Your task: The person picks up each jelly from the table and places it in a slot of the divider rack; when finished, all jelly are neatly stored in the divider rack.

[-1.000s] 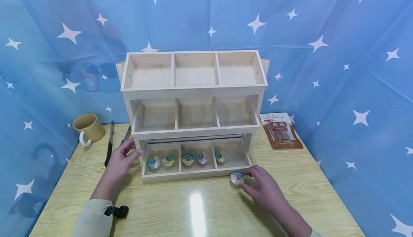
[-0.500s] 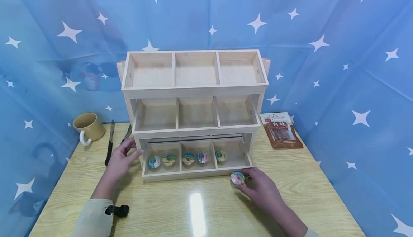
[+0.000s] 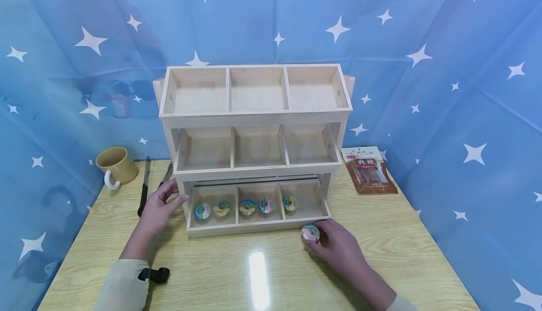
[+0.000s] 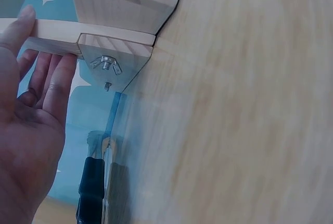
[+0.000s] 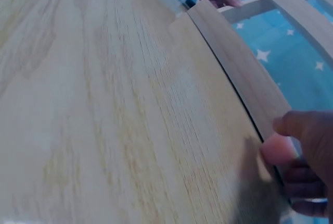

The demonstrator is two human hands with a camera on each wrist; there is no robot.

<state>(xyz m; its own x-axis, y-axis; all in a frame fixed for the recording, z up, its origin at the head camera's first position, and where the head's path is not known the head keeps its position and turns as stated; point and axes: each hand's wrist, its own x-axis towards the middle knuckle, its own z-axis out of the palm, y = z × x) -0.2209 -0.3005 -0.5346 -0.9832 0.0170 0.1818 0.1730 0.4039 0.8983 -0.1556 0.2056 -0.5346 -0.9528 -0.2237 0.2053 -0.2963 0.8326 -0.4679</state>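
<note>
A three-tier wooden rack (image 3: 256, 121) stands on the table, each tier split into three compartments. My left hand (image 3: 158, 210) grips its left upright, thumb on one side and fingers on the other; the left wrist view shows the wooden post (image 4: 57, 29) between them. Between thumb and fingers, my right hand (image 3: 345, 247) pinches a small jelly cup (image 3: 311, 232) with a printed lid, just in front of the bottom tray's right corner. Inside the bottom tray (image 3: 258, 228), the left compartment has two cups (image 3: 202, 211), the middle has two (image 3: 265, 205), and the right has one (image 3: 290, 203).
A tan mug (image 3: 118, 166) with a white handle sits at the back left. Black-handled tongs (image 3: 144, 195) lie between it and the rack. At the back right is a brown snack packet (image 3: 370, 174). A blue star-patterned curtain (image 3: 271, 14) hangs close behind.
My right hand has shifted very slightly left with the jelly cup still pinched. The left hand stays on the upright, and the cups in the tray have not moved.
</note>
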